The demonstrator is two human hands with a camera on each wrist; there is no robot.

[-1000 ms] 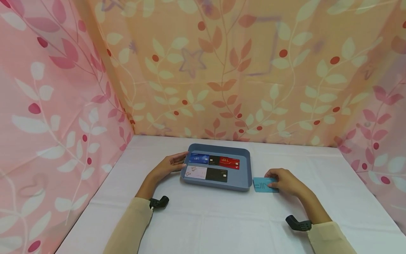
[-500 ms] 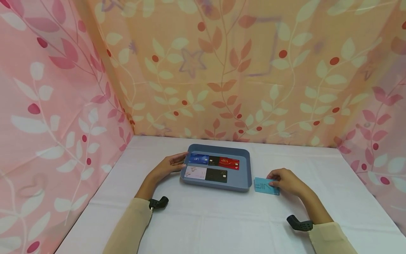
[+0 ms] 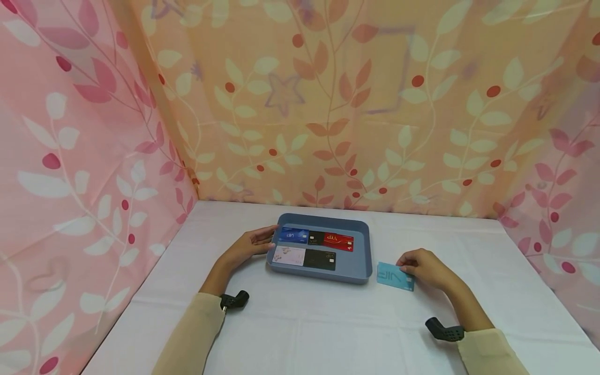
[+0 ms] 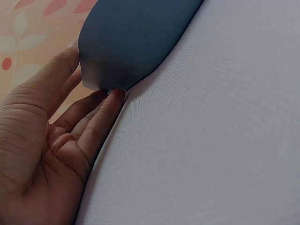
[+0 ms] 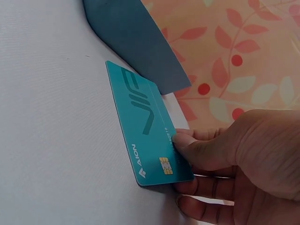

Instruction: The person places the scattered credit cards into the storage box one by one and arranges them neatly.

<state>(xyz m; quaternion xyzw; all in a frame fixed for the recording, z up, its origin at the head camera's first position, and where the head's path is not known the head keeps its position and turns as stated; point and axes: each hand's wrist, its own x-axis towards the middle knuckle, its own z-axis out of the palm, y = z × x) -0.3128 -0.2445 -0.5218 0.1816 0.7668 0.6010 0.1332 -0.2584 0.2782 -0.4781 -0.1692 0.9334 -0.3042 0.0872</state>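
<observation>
In the head view my left hand [image 3: 248, 244] rests against the left end of a shallow blue-grey tray [image 3: 353, 271]. Its fingertips touch the tray's outer wall [image 4: 126, 42] in the left wrist view. My right hand [image 3: 425, 268] pinches a teal VIP card [image 3: 391, 276] by one edge, thumb on its printed face. That card is tilted beside the tray's right end, its chip and AION lettering showing in the right wrist view. Flat in the tray lie a blue card [image 3: 293, 235], a red card [image 3: 338, 241], a floral white card [image 3: 288, 255] and black cards [image 3: 320, 259].
A white cloth [image 3: 300, 333] covers the table under the tray. Patterned curtains [image 3: 328, 104] stand behind and along both sides. Each wrist wears a black camera mount [image 3: 444, 330].
The teal card has shifted slightly right and turned, and its chip corner is uncovered. My right hand has moved a little right with it. My left hand and the tray stay put.
</observation>
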